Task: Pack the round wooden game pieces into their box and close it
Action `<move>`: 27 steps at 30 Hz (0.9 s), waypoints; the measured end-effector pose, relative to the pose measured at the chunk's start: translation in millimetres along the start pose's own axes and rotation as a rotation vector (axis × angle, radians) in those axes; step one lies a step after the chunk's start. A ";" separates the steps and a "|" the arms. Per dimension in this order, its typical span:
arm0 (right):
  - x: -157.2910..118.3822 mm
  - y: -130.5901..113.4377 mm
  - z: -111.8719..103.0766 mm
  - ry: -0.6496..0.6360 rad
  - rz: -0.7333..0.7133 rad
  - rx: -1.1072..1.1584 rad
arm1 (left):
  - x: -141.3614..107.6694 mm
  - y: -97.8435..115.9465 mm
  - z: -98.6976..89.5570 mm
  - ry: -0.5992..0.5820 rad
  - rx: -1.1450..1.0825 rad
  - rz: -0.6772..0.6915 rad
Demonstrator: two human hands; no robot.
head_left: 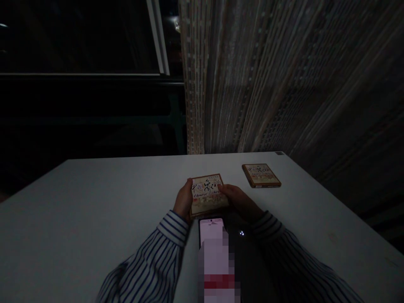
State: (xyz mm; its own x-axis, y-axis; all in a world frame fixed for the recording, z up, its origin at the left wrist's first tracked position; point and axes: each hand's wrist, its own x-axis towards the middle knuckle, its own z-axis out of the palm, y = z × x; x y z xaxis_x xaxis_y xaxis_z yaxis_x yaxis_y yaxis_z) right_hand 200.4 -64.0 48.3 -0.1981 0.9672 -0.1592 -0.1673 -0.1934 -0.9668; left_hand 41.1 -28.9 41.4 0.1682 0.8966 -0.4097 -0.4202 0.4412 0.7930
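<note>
Between my two hands is a flat, square Chinese chess box (208,202), its printed lid facing up and tilted toward me. My left hand (183,200) is closed around its left edge. On the right side my right hand (243,202) grips it, the thumb lying on the lid and the other fingers hidden. A second box of the same print (261,175) lies flat on the white table, beyond my right hand and apart from it. Just below the held box is a phone (212,229) with a lit screen, partly blurred out.
The white table (94,198) reaches out to its far edge. Behind it hangs a string curtain (240,75), with a dark window (78,38) to the left. A small dark label (279,153) sits at the far right corner. The room is dim.
</note>
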 end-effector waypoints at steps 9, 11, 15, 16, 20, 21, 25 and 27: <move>-2.8 0.1 3.9 0.067 0.030 -0.040 | -1.6 7.9 -5.5 0.025 -0.076 -0.043; -3.2 -0.8 2.7 0.089 0.035 -0.062 | -0.5 6.8 -6.2 -0.031 -0.088 -0.046; -1.8 -0.2 -3.3 0.115 0.026 -0.063 | -3.3 6.3 -7.7 -0.117 -0.081 -0.006; -1.3 0.1 -5.0 0.115 0.020 -0.057 | -4.9 6.4 -8.6 -0.121 -0.057 0.000; -0.7 0.5 -11.2 0.142 -0.011 -0.058 | -11.4 6.7 -14.7 -0.153 0.072 0.016; -0.8 0.5 -12.5 0.148 -0.018 -0.060 | -12.4 6.6 -16.3 -0.173 0.081 0.021; 0.2 1.7 -16.6 0.136 -0.036 -0.057 | -13.9 6.6 -19.9 -0.253 0.058 0.048; 1.6 2.8 -17.8 0.130 -0.034 -0.050 | -14.2 7.0 -20.0 -0.256 0.054 0.055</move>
State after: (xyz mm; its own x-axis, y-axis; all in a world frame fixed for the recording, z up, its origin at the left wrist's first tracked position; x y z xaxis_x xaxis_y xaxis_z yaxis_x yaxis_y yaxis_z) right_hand 216.8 -60.0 41.8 -0.0661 0.9868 -0.1480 -0.1231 -0.1553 -0.9802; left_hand 17.9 -39.3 43.7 0.3697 0.8969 -0.2429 -0.3878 0.3865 0.8368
